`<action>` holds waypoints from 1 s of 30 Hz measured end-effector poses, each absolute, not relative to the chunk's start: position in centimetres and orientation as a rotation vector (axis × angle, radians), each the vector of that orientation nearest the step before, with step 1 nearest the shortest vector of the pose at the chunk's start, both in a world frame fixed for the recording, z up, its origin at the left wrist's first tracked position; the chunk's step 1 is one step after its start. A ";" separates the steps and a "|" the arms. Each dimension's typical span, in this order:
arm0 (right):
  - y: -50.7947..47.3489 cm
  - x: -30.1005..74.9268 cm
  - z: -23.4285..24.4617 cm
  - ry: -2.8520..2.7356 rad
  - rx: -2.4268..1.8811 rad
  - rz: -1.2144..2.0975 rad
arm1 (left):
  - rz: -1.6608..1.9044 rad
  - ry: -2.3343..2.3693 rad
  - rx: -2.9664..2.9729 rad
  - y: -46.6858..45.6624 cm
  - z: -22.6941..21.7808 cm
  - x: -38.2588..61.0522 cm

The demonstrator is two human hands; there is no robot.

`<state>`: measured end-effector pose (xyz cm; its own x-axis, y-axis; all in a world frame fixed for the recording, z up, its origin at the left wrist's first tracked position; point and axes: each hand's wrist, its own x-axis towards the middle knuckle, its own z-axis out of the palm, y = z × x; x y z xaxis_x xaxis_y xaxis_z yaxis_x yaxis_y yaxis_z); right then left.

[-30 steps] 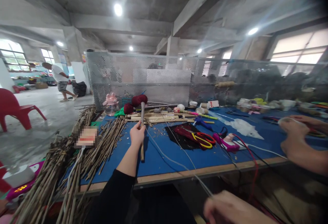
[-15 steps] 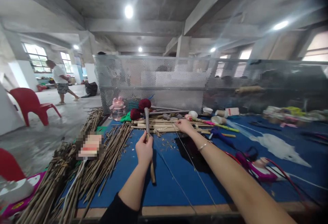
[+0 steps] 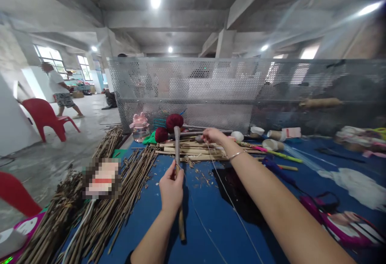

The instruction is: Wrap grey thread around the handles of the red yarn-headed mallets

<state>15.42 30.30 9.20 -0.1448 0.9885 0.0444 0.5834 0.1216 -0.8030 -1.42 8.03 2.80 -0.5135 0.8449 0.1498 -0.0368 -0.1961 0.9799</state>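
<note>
My left hand is closed round a wooden stick that stands up from the blue table. A dark red yarn ball caps the stick's top. My right hand reaches far over the table and pinches a thin white thread, which runs back toward me. Under that hand lies a row of pale wooden sticks. A second dark red ball rests beside the stick.
Bundles of thin dry twigs cover the table's left side. A perforated metal screen closes the far edge. A pink jar, cups, black cloth and a pink tool lie about. A red chair and a walking person are at left.
My right hand came up from the near edge and stretched out to the far sticks, drawing the thread with it. The view swung left; my left hand kept its grip on the stick.
</note>
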 end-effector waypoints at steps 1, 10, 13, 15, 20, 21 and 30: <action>30.7 15.1 10.4 -1.757 -1.458 0.926 | 1.769 1.425 0.977 8.0 2.7 -1.3; 31.3 11.7 18.6 -1.477 -0.965 1.017 | 1.744 1.418 0.971 8.1 2.5 -1.4; 31.1 11.7 20.9 -1.492 -0.895 0.883 | 1.750 1.429 0.979 8.1 2.5 -1.5; 30.8 12.0 22.7 -1.527 -0.866 0.747 | 1.763 1.425 0.966 8.1 2.5 -1.5; 28.1 12.7 28.0 -1.597 -0.701 0.414 | 1.772 1.361 0.937 8.0 2.5 -1.5; 27.2 12.9 29.1 -1.603 -0.673 0.352 | 1.771 1.352 0.938 8.0 2.5 -1.5; 18.0 16.1 35.2 -1.469 -0.388 -0.029 | 1.747 1.373 0.974 8.1 2.4 -1.5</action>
<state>16.12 17.97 35.21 0.1126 0.2152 0.9701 0.2531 0.9379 -0.2374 -1.50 8.12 2.42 -0.4716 0.8712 0.1360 -0.0735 -0.1925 0.9785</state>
